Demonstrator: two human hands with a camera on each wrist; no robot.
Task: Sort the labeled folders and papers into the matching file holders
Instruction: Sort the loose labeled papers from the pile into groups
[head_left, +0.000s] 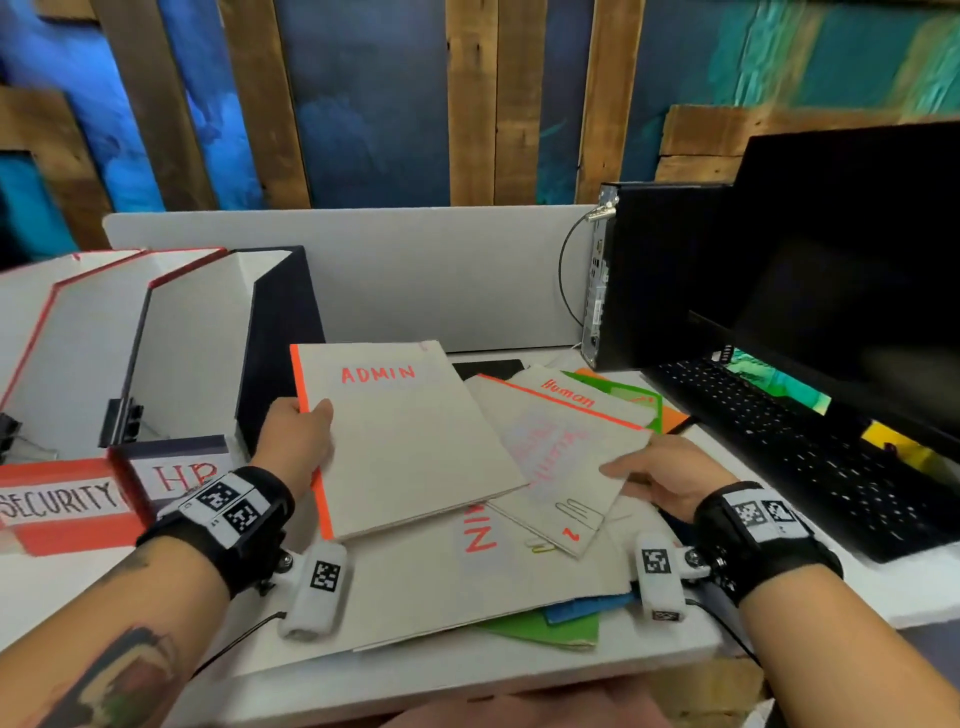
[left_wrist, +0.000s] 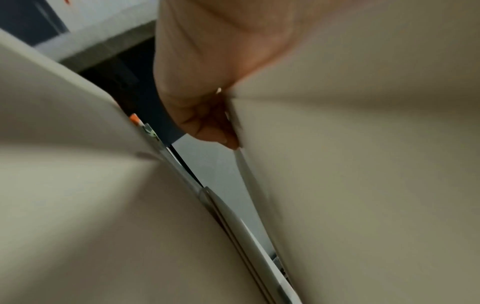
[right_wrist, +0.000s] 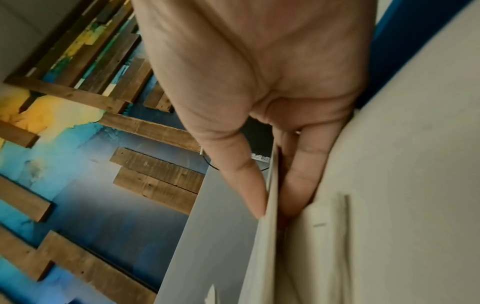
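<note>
- left hand (head_left: 298, 441) pinches the admin folder (head_left: 410, 436) at its orange spine edge, thumb on top, fingers under; the folder is lifted, tilted above the pile (head_left: 519, 582).
- right hand (head_left: 662, 475) has a thumb on top of the human folder (head_left: 561, 457) and fingers slid beneath its edge, so it grips that folder, which lies on the pile.
- holders sit at the left: security (head_left: 57, 501), hr (head_left: 182, 475), and a dark one (head_left: 280, 322) whose label is not visible.
- risk: a one-edge pinch lets the folder sag or swing open, and loose sheets may slide out.
- risk: the admin folder overlaps the human folder's corner; pulling it away could drag that folder and the paper clips (head_left: 571, 512) off the pile.
- risk: with one label hidden, the folder could go into the wrong holder.
</note>
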